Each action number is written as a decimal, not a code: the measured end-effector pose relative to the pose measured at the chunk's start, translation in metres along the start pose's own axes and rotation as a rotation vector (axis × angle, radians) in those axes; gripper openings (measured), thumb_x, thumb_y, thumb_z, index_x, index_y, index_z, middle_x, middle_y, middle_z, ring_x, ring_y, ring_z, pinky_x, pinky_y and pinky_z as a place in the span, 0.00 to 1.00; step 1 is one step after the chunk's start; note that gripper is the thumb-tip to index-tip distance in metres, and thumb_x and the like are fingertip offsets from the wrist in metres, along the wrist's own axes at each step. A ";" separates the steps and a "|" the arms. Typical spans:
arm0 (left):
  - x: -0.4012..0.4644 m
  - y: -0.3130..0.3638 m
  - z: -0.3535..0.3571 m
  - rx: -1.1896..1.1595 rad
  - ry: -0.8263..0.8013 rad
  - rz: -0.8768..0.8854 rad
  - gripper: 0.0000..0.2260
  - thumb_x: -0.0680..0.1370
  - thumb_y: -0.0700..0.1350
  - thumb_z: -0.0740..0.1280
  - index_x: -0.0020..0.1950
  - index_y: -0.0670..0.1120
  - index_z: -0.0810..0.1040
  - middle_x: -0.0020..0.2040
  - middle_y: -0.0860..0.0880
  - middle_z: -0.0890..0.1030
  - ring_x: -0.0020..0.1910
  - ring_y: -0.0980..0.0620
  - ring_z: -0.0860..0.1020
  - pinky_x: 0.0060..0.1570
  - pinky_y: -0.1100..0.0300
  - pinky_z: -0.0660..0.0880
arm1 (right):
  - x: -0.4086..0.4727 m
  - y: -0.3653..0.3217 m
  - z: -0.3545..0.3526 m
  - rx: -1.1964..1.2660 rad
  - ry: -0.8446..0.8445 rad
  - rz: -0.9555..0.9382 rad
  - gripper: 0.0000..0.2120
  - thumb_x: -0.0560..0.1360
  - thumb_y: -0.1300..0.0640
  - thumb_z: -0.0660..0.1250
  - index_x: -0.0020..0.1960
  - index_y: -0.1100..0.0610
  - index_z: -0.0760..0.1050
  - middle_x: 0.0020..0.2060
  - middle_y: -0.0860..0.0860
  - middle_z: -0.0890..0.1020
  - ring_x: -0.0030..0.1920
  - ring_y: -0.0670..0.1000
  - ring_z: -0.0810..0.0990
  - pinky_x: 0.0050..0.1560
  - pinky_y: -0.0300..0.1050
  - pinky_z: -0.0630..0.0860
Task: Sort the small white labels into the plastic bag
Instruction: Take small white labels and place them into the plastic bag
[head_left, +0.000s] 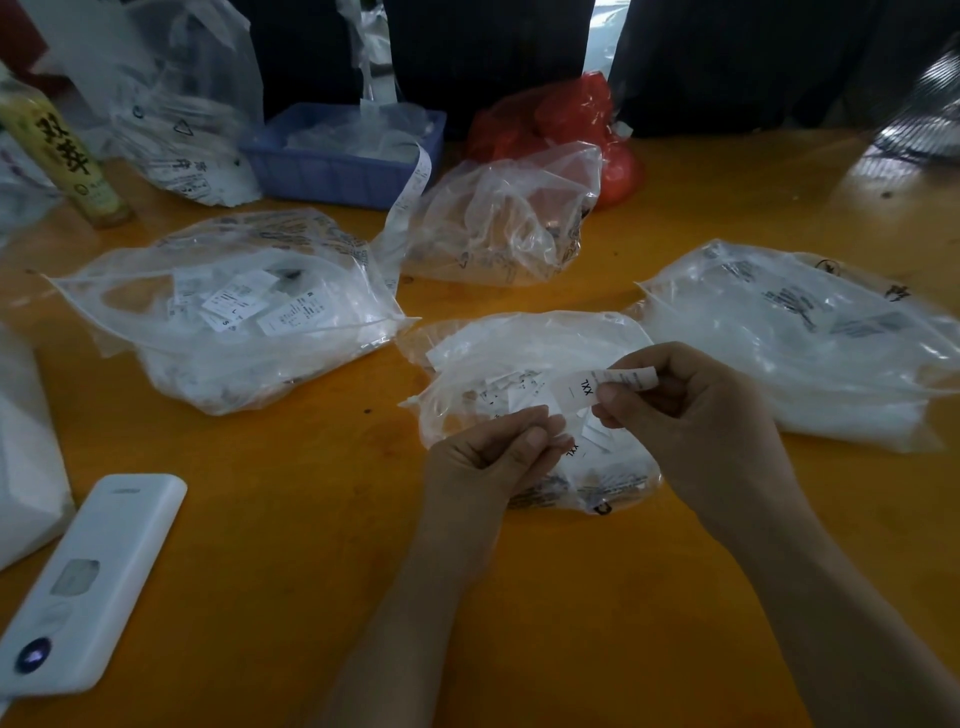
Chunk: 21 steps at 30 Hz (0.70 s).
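Plenty here is hard to read: the plastic bag (524, 364) in the middle is crumpled and glary, so the small white labels (511, 387) inside show only as pale scraps with blurred print, and its near end is covered by both hands. At the left edge a white bag (23, 467) is cut off by the frame, and a white remote (91, 582) lies blurred at the lower left of the orange table (311, 519). Now the hands — the right hand (691, 410) has thumb and curled fingers pinching a folded white label (597, 384) marked XXL, held just above the bag's mouth. The left hand (498, 447) sits close beside it over the bag, fingertips drawn together in a pinch; what it grips is too washed out to tell — bag film or another label. Further back, a bag of labels (228, 312) lies to the left, a full white one (810, 338) to the right, another clear bag (498, 218) behind, then a blue tray (337, 171), a red bag (566, 119) and a yellow-labelled bottle (67, 150).
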<state>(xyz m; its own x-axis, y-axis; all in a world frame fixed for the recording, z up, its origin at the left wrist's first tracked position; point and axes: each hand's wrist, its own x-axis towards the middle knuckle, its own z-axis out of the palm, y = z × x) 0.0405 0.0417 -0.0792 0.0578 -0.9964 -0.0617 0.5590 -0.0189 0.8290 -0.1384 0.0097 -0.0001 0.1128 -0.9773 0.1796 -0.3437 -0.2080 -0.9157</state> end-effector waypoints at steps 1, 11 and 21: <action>0.000 -0.001 -0.001 -0.004 -0.003 0.000 0.12 0.74 0.42 0.75 0.57 0.46 0.89 0.56 0.39 0.88 0.57 0.39 0.86 0.56 0.56 0.83 | 0.000 0.000 0.000 -0.013 0.006 -0.004 0.06 0.75 0.55 0.74 0.47 0.43 0.80 0.40 0.42 0.87 0.42 0.45 0.86 0.47 0.54 0.85; 0.000 -0.003 -0.002 0.034 -0.047 0.025 0.11 0.75 0.46 0.77 0.56 0.50 0.90 0.56 0.42 0.88 0.58 0.41 0.86 0.59 0.55 0.83 | 0.001 0.002 0.006 -0.127 -0.051 -0.041 0.06 0.77 0.55 0.73 0.47 0.44 0.79 0.39 0.41 0.85 0.41 0.45 0.85 0.41 0.50 0.82; 0.000 -0.005 -0.002 0.031 -0.020 0.002 0.13 0.73 0.42 0.77 0.58 0.49 0.89 0.57 0.40 0.88 0.58 0.40 0.86 0.57 0.55 0.83 | 0.002 0.004 0.005 -0.176 -0.033 -0.068 0.05 0.77 0.55 0.73 0.47 0.46 0.80 0.39 0.40 0.85 0.41 0.44 0.84 0.41 0.48 0.82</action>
<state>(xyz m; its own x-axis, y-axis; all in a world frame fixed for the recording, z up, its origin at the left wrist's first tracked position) 0.0393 0.0416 -0.0843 0.0423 -0.9979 -0.0490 0.5327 -0.0190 0.8461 -0.1345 0.0072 -0.0050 0.1705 -0.9595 0.2240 -0.4915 -0.2799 -0.8247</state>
